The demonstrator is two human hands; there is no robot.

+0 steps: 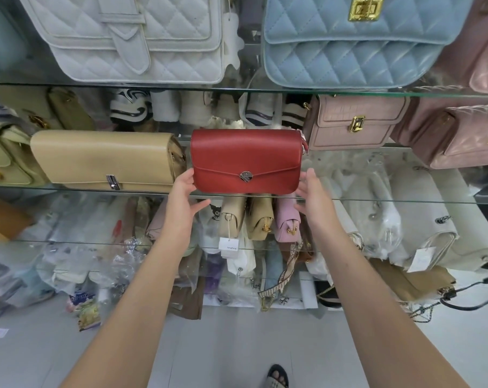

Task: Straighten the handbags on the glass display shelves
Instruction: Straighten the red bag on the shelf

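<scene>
A red flap handbag [247, 159] with a small metal clasp stands upright at the front of the middle glass shelf [391, 201]. My left hand [185, 196] is at its lower left corner, fingers fairly straight, thumb pointing under the bag. My right hand [312, 191] is at its lower right corner, fingers relaxed beside the bag's end. Whether either hand touches the bag is hard to tell. A beige handbag [105, 159] stands just to the left, and a pink croc-pattern bag [354, 121] sits to the upper right.
The shelf above carries a white quilted bag [130, 37] and a light blue quilted bag [354, 43]. Glossy pink bags [461, 135] fill the right side. Lower shelves hold small bags [259, 217] and plastic-wrapped stock. A black cable [475, 292] runs over the floor at right.
</scene>
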